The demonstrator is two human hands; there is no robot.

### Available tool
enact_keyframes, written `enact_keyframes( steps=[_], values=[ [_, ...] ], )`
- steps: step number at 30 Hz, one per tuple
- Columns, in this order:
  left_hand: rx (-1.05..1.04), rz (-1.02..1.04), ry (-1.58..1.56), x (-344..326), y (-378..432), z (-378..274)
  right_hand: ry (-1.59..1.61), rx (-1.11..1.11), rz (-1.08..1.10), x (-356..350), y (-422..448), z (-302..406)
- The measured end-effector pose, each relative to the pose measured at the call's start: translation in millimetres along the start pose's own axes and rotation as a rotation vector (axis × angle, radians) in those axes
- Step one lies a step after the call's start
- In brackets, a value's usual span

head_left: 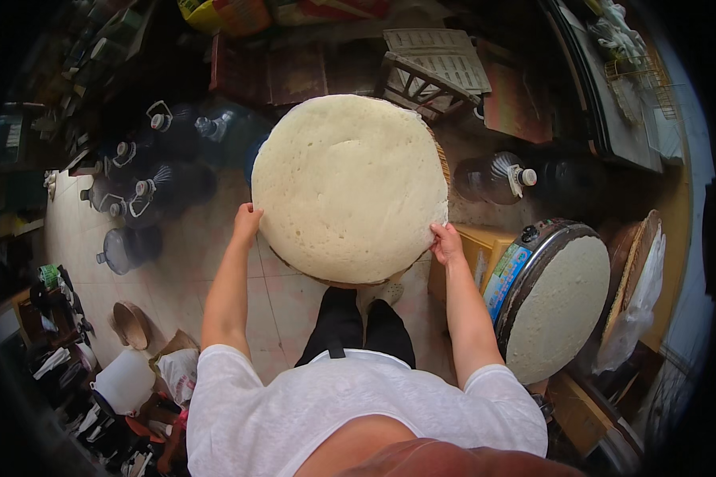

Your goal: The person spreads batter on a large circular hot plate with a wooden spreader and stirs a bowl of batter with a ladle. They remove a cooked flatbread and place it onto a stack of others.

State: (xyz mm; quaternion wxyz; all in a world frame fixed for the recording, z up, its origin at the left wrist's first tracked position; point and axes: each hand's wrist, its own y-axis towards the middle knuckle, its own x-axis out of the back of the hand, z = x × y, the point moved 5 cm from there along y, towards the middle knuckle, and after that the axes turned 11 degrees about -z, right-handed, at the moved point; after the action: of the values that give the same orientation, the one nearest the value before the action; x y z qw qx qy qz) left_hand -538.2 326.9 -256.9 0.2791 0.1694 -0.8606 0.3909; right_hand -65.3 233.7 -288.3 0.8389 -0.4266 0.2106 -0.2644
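A large round pale flatbread (349, 191), thin and lightly pitted, lies over a round woven tray (443, 158) in front of me. Only a strip of the tray's rim shows along the right side and the near edge. At the flatbread's left edge, my left hand (249, 223) pinches the rim between thumb and fingers. My right hand (446, 242) grips the opposite edge on the lower right. To my right, a round electric griddle (501, 286) carries a spread layer of pale batter (561, 310) across its plate.
Several large plastic water bottles (173, 191) stand on the tiled floor to the left. Another bottle (492, 177) lies beyond my right hand. Past the griddle are a woven board (632, 268) and a plastic bag (638, 304). A white bucket (125, 381) sits at lower left.
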Motion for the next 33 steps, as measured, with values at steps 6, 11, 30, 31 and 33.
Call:
enact_keyframes(
  steps=[6,11,30,31,33],
  values=[
    [-0.029,-0.027,0.096,1,12,8,-0.18,0.028,-0.012,4,16,-3],
    [-0.009,0.011,0.04,-1,7,4,-0.123,0.079,-0.068,10,14,-6],
    [0.091,0.071,0.183,22,1,22,-0.04,0.113,-0.192,15,-2,-14],
    [0.083,0.074,0.183,23,0,23,-0.032,0.118,-0.216,15,-1,-16],
    [0.079,0.077,0.185,25,-1,25,-0.017,0.129,-0.265,15,1,-20]
  ],
)
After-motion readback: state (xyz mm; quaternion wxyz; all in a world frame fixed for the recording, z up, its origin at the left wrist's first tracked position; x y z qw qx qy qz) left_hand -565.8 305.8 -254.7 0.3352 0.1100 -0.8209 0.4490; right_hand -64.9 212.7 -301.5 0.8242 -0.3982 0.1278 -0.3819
